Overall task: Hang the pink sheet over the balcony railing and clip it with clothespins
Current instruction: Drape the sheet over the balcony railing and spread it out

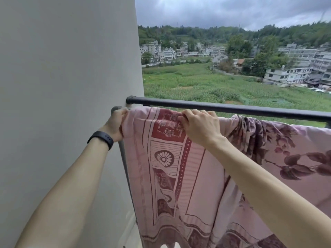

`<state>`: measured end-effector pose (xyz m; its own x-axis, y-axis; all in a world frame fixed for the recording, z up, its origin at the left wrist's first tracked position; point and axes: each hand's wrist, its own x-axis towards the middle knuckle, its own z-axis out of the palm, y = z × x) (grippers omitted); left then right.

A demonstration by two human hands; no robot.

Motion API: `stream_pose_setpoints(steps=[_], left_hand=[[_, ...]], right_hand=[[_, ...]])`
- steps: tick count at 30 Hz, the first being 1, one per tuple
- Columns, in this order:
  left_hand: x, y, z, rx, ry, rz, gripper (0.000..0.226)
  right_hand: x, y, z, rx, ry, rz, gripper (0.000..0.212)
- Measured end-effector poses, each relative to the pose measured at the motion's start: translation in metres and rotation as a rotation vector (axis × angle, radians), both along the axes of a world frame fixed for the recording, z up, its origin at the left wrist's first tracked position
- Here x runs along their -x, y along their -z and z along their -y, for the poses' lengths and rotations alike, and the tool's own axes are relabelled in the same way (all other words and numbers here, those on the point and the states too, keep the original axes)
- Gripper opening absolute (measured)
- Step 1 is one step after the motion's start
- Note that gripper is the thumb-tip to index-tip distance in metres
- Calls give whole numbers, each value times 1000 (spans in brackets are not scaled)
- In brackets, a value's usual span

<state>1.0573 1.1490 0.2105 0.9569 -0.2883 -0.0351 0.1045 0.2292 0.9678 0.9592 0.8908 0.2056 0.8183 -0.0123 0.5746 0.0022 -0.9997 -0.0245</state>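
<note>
Pink sheet lies lengthwise along the railing, left hand gripping its wall-end corner, right hand pinching the top fold nearby, seemingly no clothespin held.

Both forearms reach forward and up. Left hand pinches the edge of the pink sheet, fingers curled. Right hand grips its top fold, knuckles up.

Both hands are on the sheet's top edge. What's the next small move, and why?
The left hand and right hand pinch the pink sheet where it crosses the railing, creased between them; no clothespin shows. Probably draw them apart to flatten that edge before clipping.
</note>
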Motion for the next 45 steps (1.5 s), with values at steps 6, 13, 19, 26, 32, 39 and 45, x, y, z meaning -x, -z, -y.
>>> stream_pose_setpoints(steps=[6,13,19,26,32,39,45], left_hand=[[-20,15,-54,155,-296,57,13],[-1,25,-42,50,120,-182,46],[-6,12,-35,-80,107,-183,40],[-17,-14,-31,261,-87,-39,37],[-28,-40,-28,-26,-216,90,18],[-30,-5,-48,-77,-359,116,24],[-43,-8,-54,228,-344,195,33]], right_hand=[[29,23,46,-5,-64,225,31],[14,-5,-5,-118,58,31,51],[-22,-14,-29,-19,94,-141,68],[3,23,14,107,7,230,36],[16,9,9,-1,90,86,45],[-30,-21,-54,-18,-3,-169,63],[-35,5,-47,48,-59,-18,37]])
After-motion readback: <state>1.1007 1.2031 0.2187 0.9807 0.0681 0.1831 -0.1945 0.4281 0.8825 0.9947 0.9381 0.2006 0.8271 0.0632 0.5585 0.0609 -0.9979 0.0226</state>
